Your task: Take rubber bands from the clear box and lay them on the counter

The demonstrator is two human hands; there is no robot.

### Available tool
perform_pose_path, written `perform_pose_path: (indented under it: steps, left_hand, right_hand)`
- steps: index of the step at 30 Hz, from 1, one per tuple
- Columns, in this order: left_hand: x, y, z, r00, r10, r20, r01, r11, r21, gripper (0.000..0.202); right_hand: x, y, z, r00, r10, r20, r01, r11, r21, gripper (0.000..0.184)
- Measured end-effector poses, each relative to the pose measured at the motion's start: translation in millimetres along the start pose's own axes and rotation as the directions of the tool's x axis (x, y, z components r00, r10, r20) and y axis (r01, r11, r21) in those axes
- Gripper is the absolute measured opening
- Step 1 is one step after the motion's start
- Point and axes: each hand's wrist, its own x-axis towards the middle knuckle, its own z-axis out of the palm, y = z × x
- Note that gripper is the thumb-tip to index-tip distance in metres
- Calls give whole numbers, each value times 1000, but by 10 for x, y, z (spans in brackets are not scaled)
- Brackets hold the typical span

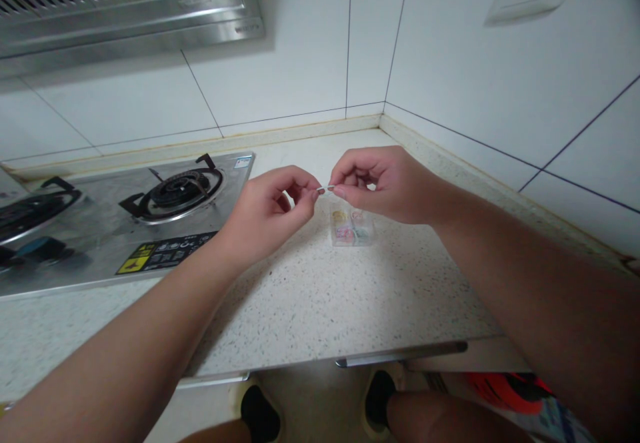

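Observation:
Both my hands meet above the speckled countertop [320,296]. My left hand [270,209] and my right hand [380,183] each pinch one end of a tiny thin object [325,189], too small to name. Fingers of both hands are curled closed. Just below my right hand, a small clear plastic box [351,228] with little coloured items inside sits on the counter.
A steel gas hob [100,229] with two burners lies on the left, under a range hood [125,9]. White tiled walls form a corner at the back right. A drawer handle [400,353] runs below the counter edge. My feet stand on the floor beneath.

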Motion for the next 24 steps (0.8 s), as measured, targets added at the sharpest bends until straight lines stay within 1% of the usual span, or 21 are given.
perform_pose_path:
  steps: [15, 24]
  left_hand:
    - [-9, -18, 3, 1000, 11, 20, -11, 1000, 1, 8]
    - [-8, -10, 9, 999, 8, 31, -8, 1000, 9, 10]
  right_hand:
    - [-5, 5, -1, 1000, 11, 3, -11, 1000, -2, 1]
    - [-6, 4, -3, 1000, 21, 5, -21, 1000, 3, 4]
